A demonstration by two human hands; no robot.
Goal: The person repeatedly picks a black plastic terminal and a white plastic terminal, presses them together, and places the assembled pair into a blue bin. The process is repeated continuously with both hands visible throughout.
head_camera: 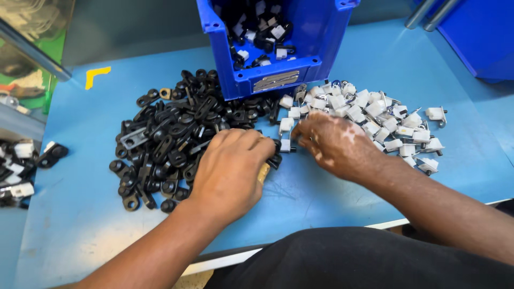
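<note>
While both hands meet at the small black-and-white clip [284,145], the left hand [231,170] curls over its 9 o'clock side, fingers hidden. The right hand [336,144] pinches it from 3 o'clock.

Blue worktable [80,214] with a yellow corner marker [96,76].

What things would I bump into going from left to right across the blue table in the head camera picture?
Yellow corner mark → pile of black clips → left hand → right hand → pile of white clips.
</note>
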